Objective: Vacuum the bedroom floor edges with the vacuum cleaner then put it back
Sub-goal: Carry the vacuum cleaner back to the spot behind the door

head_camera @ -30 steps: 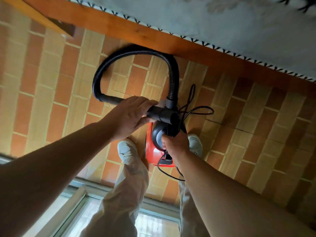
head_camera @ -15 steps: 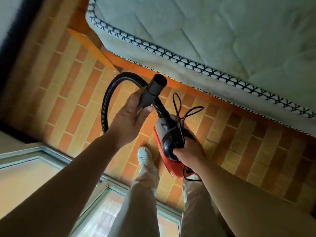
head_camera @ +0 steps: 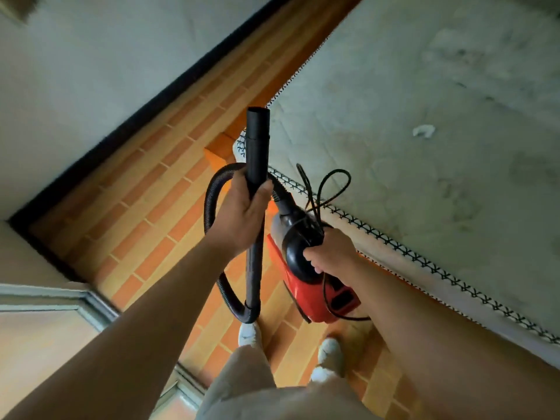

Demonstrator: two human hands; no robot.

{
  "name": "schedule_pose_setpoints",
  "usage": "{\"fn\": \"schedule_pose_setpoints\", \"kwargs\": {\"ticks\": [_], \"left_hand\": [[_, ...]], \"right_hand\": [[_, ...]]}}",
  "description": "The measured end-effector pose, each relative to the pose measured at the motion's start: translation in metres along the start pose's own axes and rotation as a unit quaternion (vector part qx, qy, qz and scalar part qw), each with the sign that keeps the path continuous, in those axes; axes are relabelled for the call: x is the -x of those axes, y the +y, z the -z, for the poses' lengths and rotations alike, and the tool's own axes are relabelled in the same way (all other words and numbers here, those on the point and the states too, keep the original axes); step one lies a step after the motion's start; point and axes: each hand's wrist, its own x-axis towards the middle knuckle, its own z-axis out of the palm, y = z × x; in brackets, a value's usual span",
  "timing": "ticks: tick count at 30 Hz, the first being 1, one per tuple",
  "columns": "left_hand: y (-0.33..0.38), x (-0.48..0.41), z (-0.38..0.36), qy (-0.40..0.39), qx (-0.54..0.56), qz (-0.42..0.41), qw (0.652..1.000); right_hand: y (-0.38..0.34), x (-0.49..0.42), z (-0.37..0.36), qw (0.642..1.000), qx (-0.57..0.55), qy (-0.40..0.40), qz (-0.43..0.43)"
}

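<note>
Small red vacuum cleaner [head_camera: 315,286], black rounded top, black handle, held in the air over the floor [head_camera: 145,207] just beside the mattress [head_camera: 424,116] edge. Black ribbed hose [head_camera: 212,201] looping from the front down and round to a straight black tube [head_camera: 257,153], open end pointing away. Black cord [head_camera: 327,189] bunched in loops above the handle, one strand trailing under the red body. Right hand [head_camera: 330,253] grip clamped on the handle and cord. Left hand [head_camera: 239,213] grip clamped round the tube at mid-length. Brick-pattern orange floor below, black skirting [head_camera: 121,137] along a pale wall, white shoes [head_camera: 330,356] at bottom.
</note>
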Motion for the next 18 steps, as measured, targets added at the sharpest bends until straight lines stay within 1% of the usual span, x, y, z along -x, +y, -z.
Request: {"fn": "schedule_pose_setpoints", "kwargs": {"ticks": [4, 7, 9, 11, 15, 18], "left_hand": [[0.020, -0.004, 0.030, 0.023, 0.058, 0.004, 0.998], [0.032, -0.005, 0.050, 0.040, 0.063, -0.002, 0.997], [0.039, -0.008, 0.064, 0.053, 0.085, 0.011, 0.995], [0.045, -0.012, 0.080, 0.052, 0.101, 0.021, 0.993], [0.058, -0.016, 0.112, 0.024, 0.059, -0.001, 0.998], [0.074, -0.019, 0.128, 0.024, 0.109, -0.026, 0.993]], "right_hand": [[-0.050, 0.017, 0.017, 0.999, -0.004, 0.029, 0.038], [-0.085, 0.026, 0.024, 0.997, 0.010, 0.047, 0.059], [-0.108, 0.028, 0.026, 0.996, 0.018, 0.059, 0.072], [-0.131, 0.031, 0.026, 0.994, 0.018, 0.065, 0.083], [-0.175, 0.040, 0.027, 0.992, 0.006, 0.064, 0.108], [-0.202, 0.041, 0.031, 0.991, -0.016, 0.061, 0.118]]}}
